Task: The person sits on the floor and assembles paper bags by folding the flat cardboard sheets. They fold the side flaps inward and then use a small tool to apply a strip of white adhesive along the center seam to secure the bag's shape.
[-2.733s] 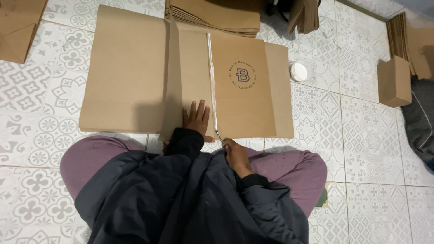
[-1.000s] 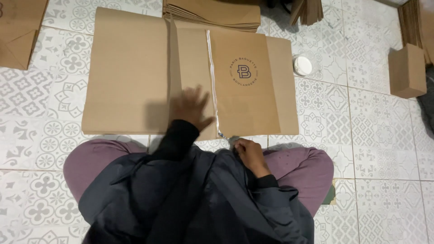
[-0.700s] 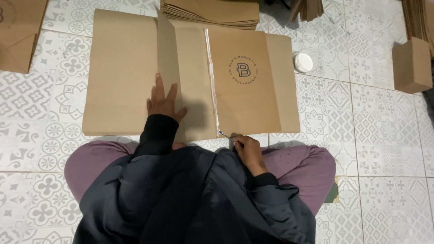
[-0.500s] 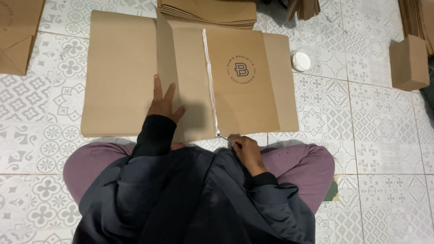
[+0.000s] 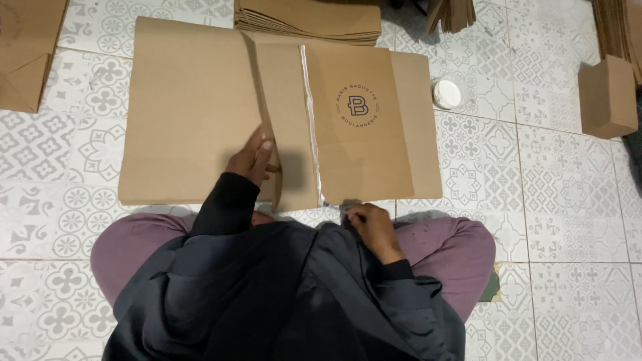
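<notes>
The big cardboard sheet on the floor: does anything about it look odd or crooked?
Nothing looks damaged. The cardboard sheet lies flat on the tiled floor, with one flap lifted at the left hand and a white strip running straight along the seam.

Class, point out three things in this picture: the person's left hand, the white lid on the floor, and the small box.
left hand (image 5: 253, 158), head view, back of the hand
white lid (image 5: 447, 93), head view, its centre
small box (image 5: 607, 97), head view, its top face
</notes>
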